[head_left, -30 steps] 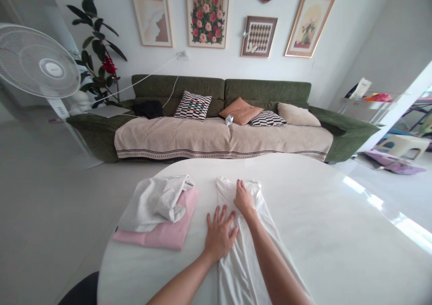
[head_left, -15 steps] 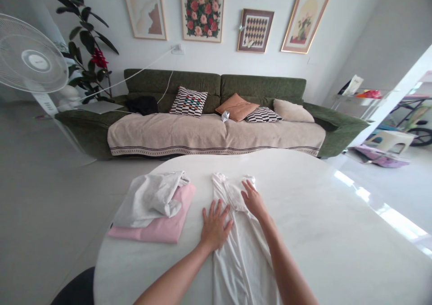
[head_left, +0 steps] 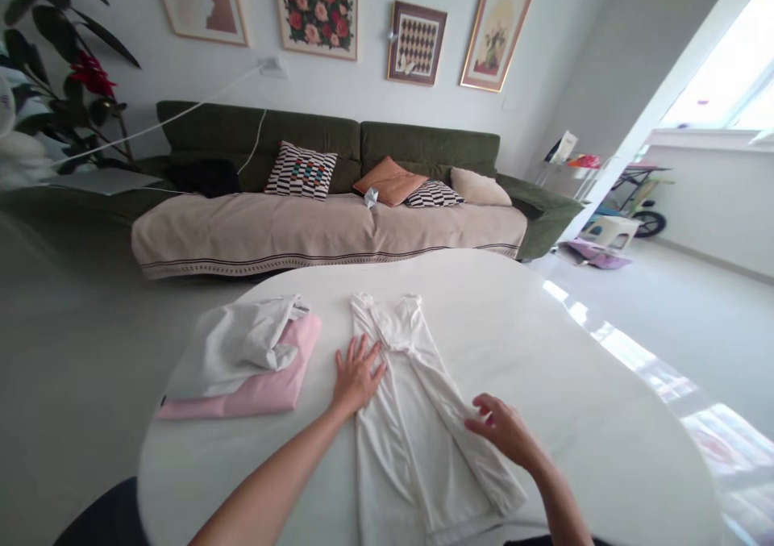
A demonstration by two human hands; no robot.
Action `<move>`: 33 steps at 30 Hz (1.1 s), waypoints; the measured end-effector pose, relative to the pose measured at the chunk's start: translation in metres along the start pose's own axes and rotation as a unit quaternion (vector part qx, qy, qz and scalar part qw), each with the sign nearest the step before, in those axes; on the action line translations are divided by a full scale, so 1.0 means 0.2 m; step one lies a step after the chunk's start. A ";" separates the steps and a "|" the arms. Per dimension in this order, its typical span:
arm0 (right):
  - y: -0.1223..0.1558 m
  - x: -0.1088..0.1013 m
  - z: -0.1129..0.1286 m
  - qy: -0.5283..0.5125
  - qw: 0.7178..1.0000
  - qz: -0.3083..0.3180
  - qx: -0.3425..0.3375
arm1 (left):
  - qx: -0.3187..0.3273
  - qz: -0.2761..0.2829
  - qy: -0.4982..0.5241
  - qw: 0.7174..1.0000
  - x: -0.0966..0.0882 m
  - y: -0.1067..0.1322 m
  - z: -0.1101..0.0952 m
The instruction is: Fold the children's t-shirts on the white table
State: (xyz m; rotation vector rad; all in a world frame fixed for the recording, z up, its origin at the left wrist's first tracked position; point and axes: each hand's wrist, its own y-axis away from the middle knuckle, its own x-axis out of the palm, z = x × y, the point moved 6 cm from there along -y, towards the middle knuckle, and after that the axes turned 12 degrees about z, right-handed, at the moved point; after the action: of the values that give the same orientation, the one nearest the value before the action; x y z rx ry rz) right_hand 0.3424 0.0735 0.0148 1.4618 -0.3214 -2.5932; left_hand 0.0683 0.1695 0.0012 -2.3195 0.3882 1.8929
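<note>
A long white garment lies folded lengthways on the round white table, straps pointing towards the sofa. My left hand lies flat with fingers spread on the garment's left edge near the top. My right hand hovers over the garment's right edge lower down, fingers curled and apart, with nothing in them. To the left sits a folded pink cloth with a crumpled pale grey garment on top.
A green sofa with a beige throw and several cushions stands behind the table. A leafy plant is at the far left, framed pictures hang on the wall, and a dark chair back shows at the table's near left edge.
My right hand slid from the garment's strap end back down along its right edge. The left hand stayed pressed flat. The camera turned right, putting the fan out of view.
</note>
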 end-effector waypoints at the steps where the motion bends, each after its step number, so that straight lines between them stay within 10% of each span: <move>1: 0.08 0.02 -0.03 0.003 1.000 0.017 0.016 | 0.000 -0.002 -0.002 1.000 0.00 0.00 0.00; 10: 0.50 0.22 0.07 0.070 0.994 -0.067 0.044 | 0.011 -0.001 -0.002 1.000 0.00 0.00 0.00; 25: 0.48 0.27 0.14 0.124 0.984 -0.121 0.038 | 0.050 0.012 0.022 0.998 0.01 0.01 0.01; 33: 0.50 0.26 0.45 0.114 0.983 -0.103 -0.098 | 0.049 0.008 0.012 0.999 0.02 0.00 0.01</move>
State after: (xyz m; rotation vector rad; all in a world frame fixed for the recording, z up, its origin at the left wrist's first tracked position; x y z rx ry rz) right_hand 0.2406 -0.0254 0.0439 1.7767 0.1169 -2.4816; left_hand 0.0676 0.1685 -0.0027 -2.2841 0.4912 1.8121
